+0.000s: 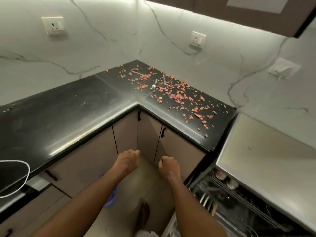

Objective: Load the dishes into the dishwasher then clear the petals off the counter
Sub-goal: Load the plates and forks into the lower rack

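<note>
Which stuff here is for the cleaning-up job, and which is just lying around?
For the job:
petals scattered on the black counter
fork among them
dishwasher, open, rack showing

Just there:
white cord
wall sockets
cupboard doors

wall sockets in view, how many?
3. One socket on the left wall, one on the back wall right of the corner, one on the right wall. None seem hidden.
</note>
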Demonstrator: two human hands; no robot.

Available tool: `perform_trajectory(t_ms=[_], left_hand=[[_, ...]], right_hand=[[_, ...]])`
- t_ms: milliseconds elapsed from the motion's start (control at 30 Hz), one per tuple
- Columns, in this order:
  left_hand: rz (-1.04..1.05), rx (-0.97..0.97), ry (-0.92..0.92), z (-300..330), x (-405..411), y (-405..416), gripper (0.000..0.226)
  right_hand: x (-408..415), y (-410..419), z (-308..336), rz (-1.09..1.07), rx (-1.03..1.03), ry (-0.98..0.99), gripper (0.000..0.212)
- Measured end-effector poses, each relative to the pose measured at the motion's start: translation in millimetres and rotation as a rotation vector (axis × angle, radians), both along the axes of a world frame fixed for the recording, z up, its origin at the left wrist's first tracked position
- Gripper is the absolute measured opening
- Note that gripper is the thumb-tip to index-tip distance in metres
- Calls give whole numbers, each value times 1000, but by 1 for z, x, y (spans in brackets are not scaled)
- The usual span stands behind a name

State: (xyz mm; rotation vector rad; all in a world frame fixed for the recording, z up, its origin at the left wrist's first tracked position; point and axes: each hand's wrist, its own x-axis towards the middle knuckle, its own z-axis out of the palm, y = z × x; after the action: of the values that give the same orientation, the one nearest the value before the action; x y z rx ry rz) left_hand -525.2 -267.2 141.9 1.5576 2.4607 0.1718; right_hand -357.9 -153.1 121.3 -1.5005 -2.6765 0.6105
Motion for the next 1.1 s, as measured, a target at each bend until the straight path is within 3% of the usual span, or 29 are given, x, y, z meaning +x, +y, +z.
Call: perform_trajectory(t_ms=[233, 600, 700, 867, 1100], left_hand=[[48, 63, -39, 27, -92, 126, 11], [259, 214, -332, 2, -175, 289, 24], [339, 251, -489, -14, -201, 336, 21], [644, 366, -952, -34, -245, 413, 22], [742, 401, -1172, -48, -313, 504, 18]], right_hand=[[-94, 123, 22, -27, -2, 98, 25], [-188, 257, 21, -30, -73, 181, 22], [-213, 293, 21, 9, -89, 166, 20], [-267, 369, 23, -126, -192, 361, 21], [-322, 414, 36, -253, -330, 551, 19]])
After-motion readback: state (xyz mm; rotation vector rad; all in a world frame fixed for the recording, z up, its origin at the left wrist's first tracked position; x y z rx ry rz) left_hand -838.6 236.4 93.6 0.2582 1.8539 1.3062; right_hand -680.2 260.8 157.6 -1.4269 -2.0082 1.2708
